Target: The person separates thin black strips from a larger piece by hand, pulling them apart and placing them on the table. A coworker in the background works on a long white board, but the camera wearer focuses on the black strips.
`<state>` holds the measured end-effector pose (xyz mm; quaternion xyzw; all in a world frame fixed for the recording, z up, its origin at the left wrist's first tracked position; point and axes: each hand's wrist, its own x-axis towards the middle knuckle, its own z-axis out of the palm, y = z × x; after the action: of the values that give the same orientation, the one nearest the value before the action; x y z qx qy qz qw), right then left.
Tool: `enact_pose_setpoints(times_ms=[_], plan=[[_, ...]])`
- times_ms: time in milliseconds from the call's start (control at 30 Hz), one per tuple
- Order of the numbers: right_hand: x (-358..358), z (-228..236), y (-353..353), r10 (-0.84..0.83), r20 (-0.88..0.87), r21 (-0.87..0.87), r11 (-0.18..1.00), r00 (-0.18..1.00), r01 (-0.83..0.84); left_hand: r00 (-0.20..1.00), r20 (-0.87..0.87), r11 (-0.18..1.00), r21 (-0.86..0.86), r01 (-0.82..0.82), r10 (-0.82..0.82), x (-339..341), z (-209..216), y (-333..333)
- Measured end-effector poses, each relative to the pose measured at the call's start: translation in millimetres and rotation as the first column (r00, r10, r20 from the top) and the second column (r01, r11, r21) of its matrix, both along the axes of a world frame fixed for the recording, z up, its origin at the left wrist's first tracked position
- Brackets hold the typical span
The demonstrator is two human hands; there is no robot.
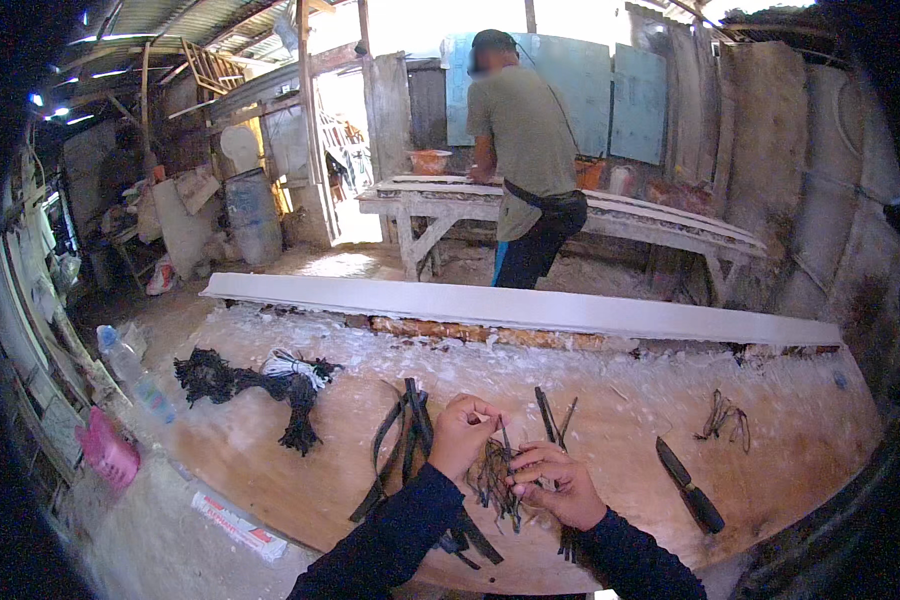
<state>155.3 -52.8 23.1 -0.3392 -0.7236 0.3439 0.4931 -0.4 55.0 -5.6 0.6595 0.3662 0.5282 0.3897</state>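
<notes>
A bundle of thin dark strands point(492, 472) hangs between the two hands, low over the near middle of the bench point(630, 440). The left hand point(462, 432) has its grip pinched, thumb to fingertips, at the bundle's upper end. The right hand point(560, 487) has its grip curled at the bundle's side; how tightly it closes, I cannot tell.

Flat black strips point(385, 455) lie left of the bundle, partly under the left forearm, with a few shorter dark strips point(547, 415) just beyond the right hand. The bench top is bare tan wood, streaked white toward its far side, where a long white piece point(520, 303) runs along the edge. A dark knife point(692, 487) and a small tangle of strands point(723, 416) lie to the right; black cord point(300, 405) and a paler hank point(300, 367) to the left.

Off the left edge are a clear bottle point(135, 375) and a pink container point(108, 450). Behind, a co-worker point(530, 130) stands at a long whitened table point(660, 222), before light-blue panels point(595, 95). A blue drum point(253, 218) stands left of the bright doorway, under a corrugated roof point(135, 22).
</notes>
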Motion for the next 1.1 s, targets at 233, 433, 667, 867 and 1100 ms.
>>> enact_pose_setpoints(times_ms=[233,433,667,867,1100], plan=[[12.1,7.0,-2.1,-0.097,0.040,-0.023,0.995,0.994,0.098,0.995,0.036,0.996,0.005,0.088,-0.088,13.5,-5.1,-13.7],[10.1,7.0,-0.9,-0.278,-0.172,-0.204,0.949,0.945,0.242,0.971,-0.068,0.973,-0.021,0.228,-0.229,15.0,-0.8,-20.9],[27.7,3.7,12.8,-0.589,-0.166,-0.166,0.807,0.791,0.566,0.766,-0.088,0.770,-0.032,0.637,-0.637,16.9,16.5,-41.6],[33.3,3.4,22.0,-0.718,-0.102,0.196,0.664,0.688,0.722,0.688,0.156,0.685,-0.076,0.724,-0.709,21.2,12.7,-46.9],[28.6,3.8,15.0,-0.515,0.006,0.004,0.857,0.857,0.515,0.968,0.186,0.979,-0.082,0.184,-0.167,-0.1,13.6,-12.2]])
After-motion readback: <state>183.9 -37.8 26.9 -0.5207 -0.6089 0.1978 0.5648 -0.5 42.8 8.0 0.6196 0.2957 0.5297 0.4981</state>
